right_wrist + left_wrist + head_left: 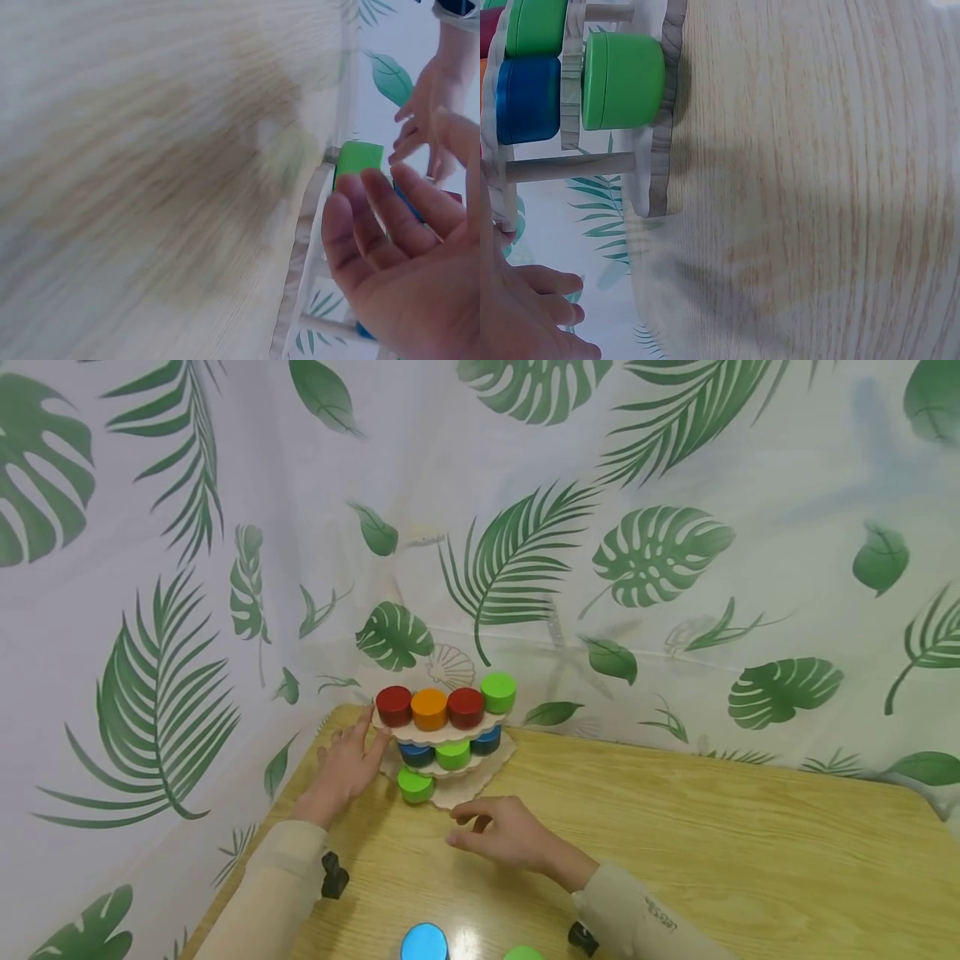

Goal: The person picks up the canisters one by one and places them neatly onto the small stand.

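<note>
A three-tiered wooden stand [457, 793] with scalloped edges bears round, coloured blocks. Two red blocks, an orange block [430, 710] and a green one line its top tier. On the middle tier, a green block [453, 754] sits between two dark blue ones; a single green block [416, 785] is at the bottom tier's left. My left hand [348, 768] touches the top tier's left edge, its other fingers loosely extended in the left wrist view. In front of the stand, my right hand [510, 833] hovers with loosely bent fingers and nothing between them.
A blue block [424, 942] and a green block [523, 953] lie at the near edge of view on the wooden table [712, 843]. Leaf-printed cloth [675, 635] hangs behind and to the left, close by the stand.
</note>
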A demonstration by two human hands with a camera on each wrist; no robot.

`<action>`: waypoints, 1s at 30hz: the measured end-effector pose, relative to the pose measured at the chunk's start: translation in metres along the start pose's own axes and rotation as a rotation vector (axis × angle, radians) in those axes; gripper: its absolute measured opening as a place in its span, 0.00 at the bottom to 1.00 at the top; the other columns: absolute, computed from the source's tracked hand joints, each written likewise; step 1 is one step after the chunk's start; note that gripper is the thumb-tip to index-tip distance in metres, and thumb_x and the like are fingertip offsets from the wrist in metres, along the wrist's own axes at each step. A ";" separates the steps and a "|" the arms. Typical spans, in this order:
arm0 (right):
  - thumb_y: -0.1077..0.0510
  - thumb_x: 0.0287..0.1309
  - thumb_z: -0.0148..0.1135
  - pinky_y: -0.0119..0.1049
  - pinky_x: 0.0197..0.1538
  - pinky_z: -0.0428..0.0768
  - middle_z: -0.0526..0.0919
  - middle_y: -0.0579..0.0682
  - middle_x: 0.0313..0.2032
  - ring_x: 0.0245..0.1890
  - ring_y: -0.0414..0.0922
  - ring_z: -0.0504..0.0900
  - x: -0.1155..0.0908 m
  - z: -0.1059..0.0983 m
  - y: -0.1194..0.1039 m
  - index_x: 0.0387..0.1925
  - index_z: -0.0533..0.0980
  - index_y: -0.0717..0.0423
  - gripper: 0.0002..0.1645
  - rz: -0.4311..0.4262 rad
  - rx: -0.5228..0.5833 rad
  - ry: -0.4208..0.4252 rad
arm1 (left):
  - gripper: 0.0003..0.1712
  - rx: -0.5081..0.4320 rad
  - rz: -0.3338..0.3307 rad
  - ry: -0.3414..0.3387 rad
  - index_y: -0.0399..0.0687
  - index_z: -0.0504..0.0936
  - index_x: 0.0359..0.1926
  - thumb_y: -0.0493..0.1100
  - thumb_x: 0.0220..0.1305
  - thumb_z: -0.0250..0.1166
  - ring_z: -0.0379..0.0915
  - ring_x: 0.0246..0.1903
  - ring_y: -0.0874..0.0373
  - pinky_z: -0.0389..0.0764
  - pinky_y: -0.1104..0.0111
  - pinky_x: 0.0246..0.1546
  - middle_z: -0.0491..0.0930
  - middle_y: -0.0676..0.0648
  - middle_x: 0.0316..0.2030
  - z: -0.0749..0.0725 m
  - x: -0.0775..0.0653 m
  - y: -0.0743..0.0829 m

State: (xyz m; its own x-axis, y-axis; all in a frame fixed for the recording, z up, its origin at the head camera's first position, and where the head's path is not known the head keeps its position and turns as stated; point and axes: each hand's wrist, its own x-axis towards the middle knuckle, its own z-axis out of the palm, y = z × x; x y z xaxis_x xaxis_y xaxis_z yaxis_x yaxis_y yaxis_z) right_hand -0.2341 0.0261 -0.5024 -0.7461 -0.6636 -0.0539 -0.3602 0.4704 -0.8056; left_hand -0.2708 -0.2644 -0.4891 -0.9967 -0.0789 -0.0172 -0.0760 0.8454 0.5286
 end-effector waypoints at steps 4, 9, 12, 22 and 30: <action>0.43 0.72 0.66 0.30 0.45 0.82 0.88 0.54 0.59 0.47 0.41 0.85 -0.026 -0.006 0.002 0.63 0.82 0.56 0.28 -0.013 0.043 -0.077 | 0.44 0.000 -0.007 0.002 0.53 0.45 0.86 0.70 0.81 0.35 0.47 0.79 0.22 0.44 0.25 0.75 0.58 0.28 0.79 0.001 0.000 0.001; 0.45 0.71 0.67 0.31 0.47 0.81 0.87 0.52 0.60 0.49 0.42 0.84 -0.058 -0.008 0.009 0.64 0.81 0.53 0.27 -0.030 0.105 -0.131 | 0.44 0.000 -0.011 -0.001 0.53 0.45 0.86 0.70 0.81 0.35 0.46 0.79 0.22 0.44 0.25 0.75 0.58 0.28 0.79 0.001 -0.001 0.002; 0.46 0.70 0.68 0.32 0.48 0.81 0.87 0.50 0.60 0.51 0.43 0.84 -0.073 -0.009 0.013 0.65 0.81 0.51 0.26 -0.014 0.133 -0.150 | 0.45 0.005 -0.013 -0.003 0.53 0.43 0.86 0.71 0.81 0.33 0.46 0.79 0.22 0.43 0.25 0.75 0.58 0.27 0.79 0.001 0.000 0.001; 0.44 0.66 0.73 0.35 0.57 0.77 0.84 0.41 0.63 0.56 0.40 0.79 -0.109 -0.012 0.023 0.67 0.79 0.37 0.29 0.083 0.197 -0.234 | 0.46 -0.006 -0.023 -0.014 0.55 0.41 0.87 0.72 0.80 0.32 0.44 0.79 0.22 0.41 0.25 0.75 0.56 0.27 0.79 0.003 0.000 0.000; 0.42 0.63 0.75 0.38 0.66 0.75 0.81 0.34 0.63 0.60 0.38 0.77 -0.127 -0.003 0.025 0.65 0.79 0.29 0.30 0.194 0.246 -0.327 | 0.45 0.002 -0.031 -0.008 0.54 0.42 0.87 0.72 0.81 0.32 0.44 0.79 0.22 0.42 0.26 0.76 0.56 0.27 0.79 0.003 0.000 0.001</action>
State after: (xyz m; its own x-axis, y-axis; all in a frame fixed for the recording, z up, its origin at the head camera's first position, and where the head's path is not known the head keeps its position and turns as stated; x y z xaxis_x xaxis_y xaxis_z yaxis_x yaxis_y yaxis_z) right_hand -0.1499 0.1240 -0.5137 -0.5565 -0.7444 -0.3690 -0.0580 0.4778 -0.8765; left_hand -0.2708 -0.2619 -0.4911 -0.9940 -0.1014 -0.0403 -0.1074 0.8435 0.5263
